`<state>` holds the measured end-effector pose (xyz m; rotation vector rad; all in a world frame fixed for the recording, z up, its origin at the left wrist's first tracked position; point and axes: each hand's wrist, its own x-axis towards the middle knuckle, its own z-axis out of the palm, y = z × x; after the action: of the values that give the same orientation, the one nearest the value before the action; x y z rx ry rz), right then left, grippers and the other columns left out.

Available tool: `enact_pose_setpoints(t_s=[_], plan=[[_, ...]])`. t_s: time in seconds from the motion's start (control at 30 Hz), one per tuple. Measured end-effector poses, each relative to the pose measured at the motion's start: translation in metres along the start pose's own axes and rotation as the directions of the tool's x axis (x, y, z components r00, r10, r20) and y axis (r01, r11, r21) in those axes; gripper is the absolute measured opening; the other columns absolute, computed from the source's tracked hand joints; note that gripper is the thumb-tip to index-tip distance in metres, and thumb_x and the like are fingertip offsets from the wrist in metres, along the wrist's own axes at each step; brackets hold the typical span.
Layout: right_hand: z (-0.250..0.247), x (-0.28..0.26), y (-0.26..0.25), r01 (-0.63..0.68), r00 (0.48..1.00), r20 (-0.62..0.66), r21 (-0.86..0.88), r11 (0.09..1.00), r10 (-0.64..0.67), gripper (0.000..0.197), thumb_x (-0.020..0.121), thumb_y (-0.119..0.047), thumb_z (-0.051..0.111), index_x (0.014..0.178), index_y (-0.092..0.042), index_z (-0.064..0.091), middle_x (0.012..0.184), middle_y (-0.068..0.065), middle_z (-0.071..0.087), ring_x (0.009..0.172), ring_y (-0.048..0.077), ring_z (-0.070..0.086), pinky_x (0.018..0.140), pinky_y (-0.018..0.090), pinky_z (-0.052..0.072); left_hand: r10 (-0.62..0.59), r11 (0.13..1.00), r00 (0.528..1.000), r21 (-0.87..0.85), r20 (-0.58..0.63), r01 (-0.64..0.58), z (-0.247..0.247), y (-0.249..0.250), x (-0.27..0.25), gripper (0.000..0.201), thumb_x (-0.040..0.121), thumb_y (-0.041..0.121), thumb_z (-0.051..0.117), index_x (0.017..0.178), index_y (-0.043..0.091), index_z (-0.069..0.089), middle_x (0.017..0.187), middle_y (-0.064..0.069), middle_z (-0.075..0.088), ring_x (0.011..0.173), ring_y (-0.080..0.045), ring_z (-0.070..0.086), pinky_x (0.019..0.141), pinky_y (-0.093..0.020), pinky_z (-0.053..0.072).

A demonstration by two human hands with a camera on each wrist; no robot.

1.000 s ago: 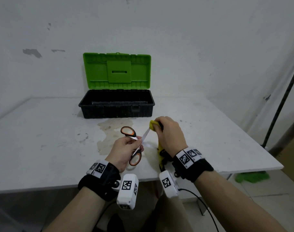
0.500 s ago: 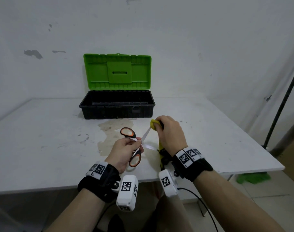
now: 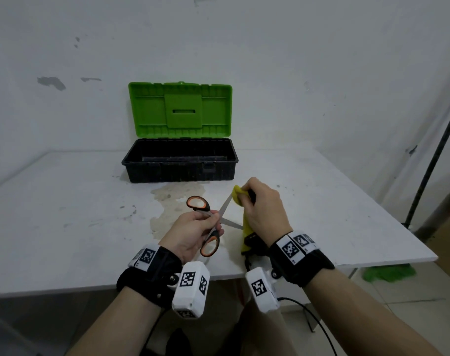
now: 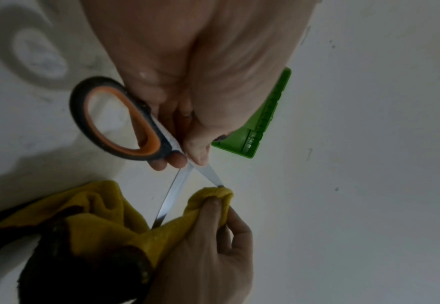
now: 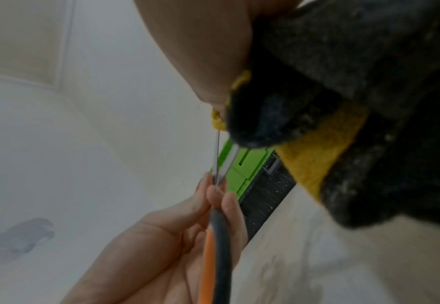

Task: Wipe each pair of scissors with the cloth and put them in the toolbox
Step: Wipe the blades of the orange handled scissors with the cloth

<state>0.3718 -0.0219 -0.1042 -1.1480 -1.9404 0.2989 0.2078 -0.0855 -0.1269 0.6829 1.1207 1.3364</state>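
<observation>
My left hand (image 3: 193, 231) pinches a pair of scissors (image 3: 209, 222) with black-and-orange handles near the pivot, its blades spread wide. In the left wrist view the scissors (image 4: 140, 131) show one handle loop beside my fingers (image 4: 179, 160). My right hand (image 3: 263, 206) grips a yellow and black cloth (image 3: 238, 194) pinched round the tip of the upper blade. The cloth (image 4: 109, 216) hangs down below that hand, and the cloth (image 5: 317, 160) fills much of the right wrist view. The black toolbox (image 3: 179, 173) stands behind with its green lid (image 3: 180, 109) raised; its inside looks bare.
The white table (image 3: 65, 214) carries a dried stain (image 3: 172, 201) in front of the toolbox. Its right edge and corner (image 3: 434, 258) are near my right arm. A dark pole (image 3: 431, 160) leans at the right wall. Something green (image 3: 388, 272) lies on the floor.
My right hand with the cloth has slid a little outward along the upper blade toward its tip. The left hand keeps its hold on the scissors.
</observation>
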Motion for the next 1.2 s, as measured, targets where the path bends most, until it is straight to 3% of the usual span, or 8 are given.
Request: enact_pose_setpoints(t_s=[0.13,0.23,0.37,0.5,0.63,0.73,0.93,1.2], plan=[[-0.005,-0.007,-0.008,0.074,0.993,0.078,0.115,0.991,-0.083,0.012,0.094,-0.027,0.061,0.083,-0.024,0.056,0.078,-0.009,0.062,0.073,0.01,0.058,0.068,0.036,0.052,0.023,0.999,0.999,-0.027,-0.046,-0.025,-0.004,-0.003,0.002,0.01,0.096,0.002,0.059,0.103,-0.003,0.064,0.076,-0.012,0.061,0.075,-0.021,0.062,0.065,-0.025,0.06],[0.002,-0.013,-0.012,0.125,0.974,0.188,-0.003,0.992,-0.122,0.009,0.093,-0.032,0.06,0.087,-0.026,0.057,0.083,-0.008,0.064,0.077,0.013,0.059,0.069,0.039,0.052,0.042,0.999,0.999,-0.008,-0.029,-0.042,0.0,-0.006,0.002,0.007,0.095,0.001,0.059,0.097,-0.003,0.065,0.074,-0.011,0.061,0.072,-0.019,0.062,0.073,-0.03,0.063],[-0.002,0.001,-0.004,-0.017,1.0,-0.004,-0.024,1.0,0.017,0.016,0.094,-0.031,0.059,0.081,-0.021,0.055,0.077,-0.003,0.061,0.072,0.018,0.056,0.065,0.042,0.051,0.064,0.996,0.997,0.061,-0.035,-0.062,0.0,-0.011,0.003,0.005,0.094,-0.001,0.061,0.094,-0.002,0.066,0.078,-0.012,0.061,0.069,-0.018,0.062,0.076,-0.032,0.062],[-0.02,0.003,-0.012,0.002,1.0,-0.03,0.076,0.997,0.001,0.009,0.093,-0.03,0.063,0.087,-0.023,0.059,0.073,-0.005,0.063,0.069,0.013,0.057,0.063,0.034,0.051,0.077,0.997,0.988,0.034,-0.135,-0.073,-0.008,-0.013,0.007,0.003,0.092,0.004,0.066,0.093,0.001,0.068,0.077,-0.01,0.065,0.07,-0.018,0.064,0.086,-0.039,0.056],[-0.02,-0.01,-0.027,0.057,0.983,0.178,-0.01,0.998,-0.055,0.004,0.091,-0.032,0.064,0.089,-0.028,0.062,0.074,-0.01,0.063,0.068,0.007,0.057,0.06,0.023,0.048,0.045,0.998,0.978,-0.023,-0.203,-0.051,-0.007,-0.013,0.011,0.002,0.089,0.009,0.071,0.09,0.007,0.072,0.08,-0.006,0.072,0.071,-0.014,0.067,0.065,-0.026,0.055],[-0.001,-0.018,-0.026,0.103,0.961,0.265,-0.093,0.99,-0.075,0.007,0.091,-0.034,0.063,0.092,-0.028,0.068,0.087,-0.006,0.063,0.079,0.016,0.058,0.069,0.037,0.053,0.009,1.0,0.986,-0.023,-0.164,-0.013,-0.002,-0.012,0.009,0.007,0.09,0.015,0.071,0.095,0.011,0.074,0.087,-0.005,0.072,0.083,-0.015,0.066,0.066,-0.029,0.053],[0.005,-0.019,-0.024,0.153,0.953,0.287,-0.176,0.972,-0.098,0.021,0.095,-0.035,0.057,0.105,-0.026,0.073,0.103,-0.006,0.058,0.087,0.019,0.06,0.07,0.037,0.053,-0.073,0.996,0.996,-0.064,-0.055,0.069,-0.004,-0.005,0.004,0.012,0.092,0.017,0.068,0.103,0.012,0.07,0.094,-0.005,0.075,0.086,-0.017,0.071,0.074,-0.035,0.057],[0.001,-0.026,-0.029,0.328,0.873,0.444,-0.227,0.917,-0.203,0.022,0.098,-0.034,0.051,0.106,-0.026,0.07,0.103,-0.004,0.056,0.084,0.021,0.06,0.066,0.038,0.053,0.073,0.997,0.992,0.034,-0.107,-0.07,-0.006,-0.005,0.002,0.01,0.095,0.006,0.061,0.102,0.005,0.069,0.086,-0.006,0.074,0.077,-0.015,0.069,0.067,-0.025,0.057]])
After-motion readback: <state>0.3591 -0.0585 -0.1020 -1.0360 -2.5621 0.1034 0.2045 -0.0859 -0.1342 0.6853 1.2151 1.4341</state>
